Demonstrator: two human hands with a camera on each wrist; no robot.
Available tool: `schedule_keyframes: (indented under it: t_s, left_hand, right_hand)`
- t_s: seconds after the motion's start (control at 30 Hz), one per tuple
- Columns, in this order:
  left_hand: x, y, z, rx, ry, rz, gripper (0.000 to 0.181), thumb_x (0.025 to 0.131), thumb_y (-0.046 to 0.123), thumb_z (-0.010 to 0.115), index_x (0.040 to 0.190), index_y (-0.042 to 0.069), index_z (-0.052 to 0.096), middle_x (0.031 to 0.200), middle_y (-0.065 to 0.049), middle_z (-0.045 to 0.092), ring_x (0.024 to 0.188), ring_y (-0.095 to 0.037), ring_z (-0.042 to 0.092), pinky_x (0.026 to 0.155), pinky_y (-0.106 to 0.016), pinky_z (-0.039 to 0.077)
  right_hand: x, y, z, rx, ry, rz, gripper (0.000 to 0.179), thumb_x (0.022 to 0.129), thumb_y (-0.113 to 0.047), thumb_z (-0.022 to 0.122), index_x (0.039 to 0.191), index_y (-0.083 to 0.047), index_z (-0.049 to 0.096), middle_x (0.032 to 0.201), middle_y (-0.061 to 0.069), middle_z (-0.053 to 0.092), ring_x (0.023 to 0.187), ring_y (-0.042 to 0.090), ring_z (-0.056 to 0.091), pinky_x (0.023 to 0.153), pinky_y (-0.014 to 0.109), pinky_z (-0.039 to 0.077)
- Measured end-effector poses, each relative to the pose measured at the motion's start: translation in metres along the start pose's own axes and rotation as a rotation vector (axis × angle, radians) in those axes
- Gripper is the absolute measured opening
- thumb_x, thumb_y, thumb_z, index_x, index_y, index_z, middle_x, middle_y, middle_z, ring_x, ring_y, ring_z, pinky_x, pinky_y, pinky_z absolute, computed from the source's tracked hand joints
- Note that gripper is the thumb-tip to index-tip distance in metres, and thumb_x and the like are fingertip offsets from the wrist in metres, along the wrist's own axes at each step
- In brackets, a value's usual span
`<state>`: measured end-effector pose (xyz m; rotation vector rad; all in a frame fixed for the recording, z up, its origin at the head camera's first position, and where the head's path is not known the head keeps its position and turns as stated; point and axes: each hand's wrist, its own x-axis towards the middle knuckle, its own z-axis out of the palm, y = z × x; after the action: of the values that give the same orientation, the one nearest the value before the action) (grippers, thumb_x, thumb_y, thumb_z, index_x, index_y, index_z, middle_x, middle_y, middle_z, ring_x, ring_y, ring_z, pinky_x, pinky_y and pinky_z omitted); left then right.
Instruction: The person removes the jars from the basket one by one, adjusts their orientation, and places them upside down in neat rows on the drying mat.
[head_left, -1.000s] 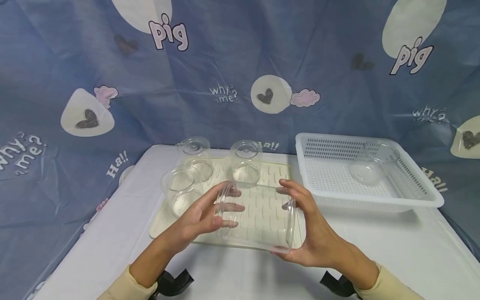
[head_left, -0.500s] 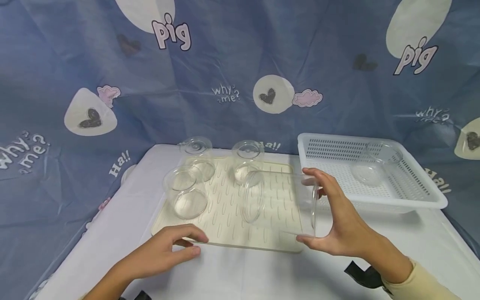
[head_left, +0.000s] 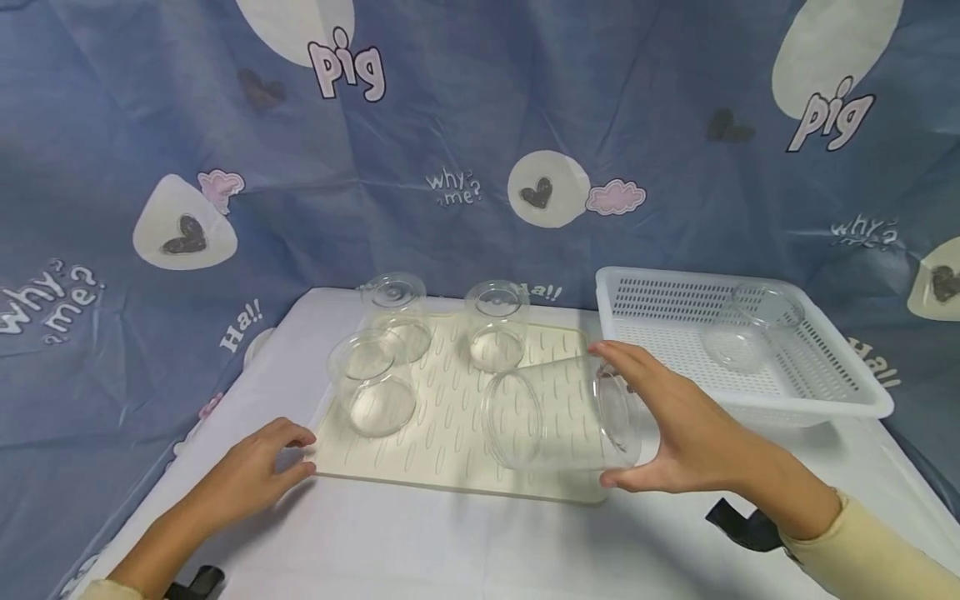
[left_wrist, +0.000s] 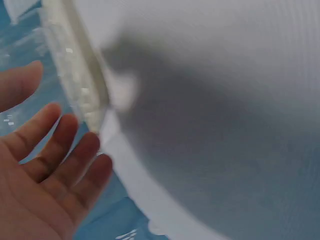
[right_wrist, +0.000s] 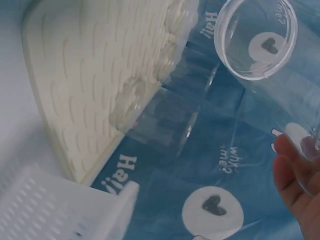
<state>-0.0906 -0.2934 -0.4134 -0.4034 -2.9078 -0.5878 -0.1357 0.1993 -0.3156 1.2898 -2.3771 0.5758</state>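
Note:
My right hand point(head_left: 690, 442) grips one end of a clear cylindrical jar point(head_left: 562, 417), thumb below and fingers above. The jar lies sideways in the air over the right front of a cream ridged mat point(head_left: 450, 433). In the right wrist view, the jar's round rim point(right_wrist: 255, 75) points away from the fingers. By the mat's left front corner, my left hand point(head_left: 251, 471) hovers with relaxed fingers and holds nothing; the left wrist view shows its fingers spread beside the mat edge point(left_wrist: 92, 85). Three similar clear jars point(head_left: 378, 387) stand on end at the mat's left and back.
At the back right sits a white perforated basket point(head_left: 750, 404), with another clear jar point(head_left: 738, 337) inside it. A white cloth point(head_left: 420, 542) covers the table. Behind it hangs a blue printed curtain point(head_left: 450, 108).
The left hand has let go of the jar and moved left to the mat's corner. The right hand has carried the jar to the right and tilted it slightly.

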Motion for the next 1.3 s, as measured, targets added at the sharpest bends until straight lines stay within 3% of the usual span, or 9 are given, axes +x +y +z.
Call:
schedule_keyframes:
  t_s: [0.07, 0.17, 0.33, 0.47, 0.73, 0.97, 1.3]
  left_hand:
    - [0.004, -0.006, 0.004, 0.031, 0.009, 0.023, 0.037, 0.078, 0.016, 0.082, 0.111, 0.006, 0.068, 0.109, -0.004, 0.066, 0.103, -0.029, 0.067, 0.084, -0.047, 0.056]
    - [0.009, -0.014, 0.008, 0.036, -0.04, 0.054, 0.051, 0.076, 0.015, 0.084, 0.12, 0.0, 0.064, 0.122, -0.014, 0.063, 0.115, -0.038, 0.062, 0.094, -0.055, 0.052]
    - [0.016, -0.021, 0.012, 0.011, -0.135, 0.077, 0.061, 0.076, 0.014, 0.083, 0.128, -0.007, 0.059, 0.133, -0.023, 0.056, 0.125, -0.044, 0.055, 0.1, -0.058, 0.048]
    - [0.021, -0.018, 0.014, -0.012, -0.167, 0.073, 0.063, 0.077, 0.017, 0.081, 0.13, -0.008, 0.057, 0.138, -0.026, 0.052, 0.128, -0.046, 0.052, 0.102, -0.059, 0.047]
    - [0.031, -0.014, 0.021, 0.01, -0.137, 0.109, 0.055, 0.08, 0.015, 0.077, 0.128, -0.007, 0.06, 0.138, -0.026, 0.053, 0.128, -0.046, 0.052, 0.103, -0.06, 0.046]
    - [0.034, -0.009, 0.019, -0.005, -0.223, 0.123, 0.057, 0.084, 0.013, 0.071, 0.134, -0.009, 0.055, 0.143, -0.027, 0.05, 0.133, -0.048, 0.047, 0.108, -0.062, 0.041]
    - [0.034, -0.005, 0.015, 0.008, -0.302, 0.105, 0.059, 0.088, 0.016, 0.068, 0.14, -0.005, 0.051, 0.148, -0.024, 0.046, 0.136, -0.046, 0.047, 0.107, -0.06, 0.043]
  right_hand:
    - [0.005, 0.0, -0.002, -0.032, -0.044, 0.018, 0.125, 0.058, -0.058, 0.09, 0.155, -0.008, 0.029, 0.151, 0.009, 0.044, 0.126, 0.018, 0.055, 0.092, 0.042, 0.057]
    - [0.011, -0.001, -0.003, -0.062, -0.08, 0.012, 0.126, 0.057, -0.059, 0.09, 0.156, -0.01, 0.028, 0.151, 0.008, 0.045, 0.121, 0.018, 0.06, 0.093, 0.045, 0.057]
    - [0.02, -0.003, 0.0, -0.061, -0.146, 0.022, 0.12, 0.061, -0.059, 0.088, 0.155, -0.013, 0.03, 0.15, 0.007, 0.046, 0.125, 0.023, 0.059, 0.096, 0.047, 0.056]
    - [0.025, -0.004, 0.005, -0.059, -0.204, 0.03, 0.116, 0.063, -0.059, 0.086, 0.154, -0.014, 0.031, 0.15, 0.005, 0.046, 0.129, 0.025, 0.057, 0.099, 0.047, 0.054]
    - [0.024, -0.005, 0.013, -0.083, -0.277, 0.022, 0.118, 0.063, -0.061, 0.086, 0.156, -0.015, 0.029, 0.149, 0.005, 0.047, 0.128, 0.023, 0.057, 0.099, 0.044, 0.055]
    - [0.031, -0.006, 0.009, -0.048, -0.314, 0.051, 0.12, 0.063, -0.059, 0.086, 0.157, -0.017, 0.026, 0.15, 0.003, 0.045, 0.131, 0.022, 0.055, 0.101, 0.043, 0.054]
    - [0.058, -0.005, 0.012, -0.055, -0.355, 0.013, 0.117, 0.066, -0.059, 0.084, 0.158, -0.016, 0.026, 0.15, 0.003, 0.045, 0.13, 0.021, 0.056, 0.098, 0.042, 0.055]
